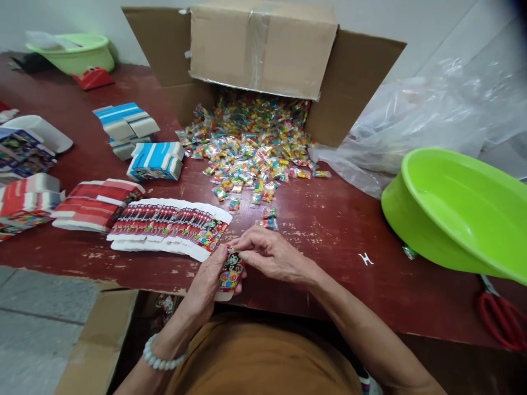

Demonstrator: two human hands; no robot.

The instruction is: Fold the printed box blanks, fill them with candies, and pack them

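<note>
A small printed candy box, red with a cartoon figure, is held upright over the table's front edge. My left hand wraps round it, thumb on the near side and fingertips showing at its right. At its top end, my right hand pinches with thumb and forefinger; whether a flap is between them is hard to see. A white flap sticks out at the box's lower end. Just left of my hands lies a fanned row of flat printed boxes. Beyond my right hand are small candy packets.
Candy packets spill from a cardboard carton at the back. Blue-and-white box stacks and red ones lie left. A green basin, red-handled scissors and plastic sheeting are right. Below stands an open carton.
</note>
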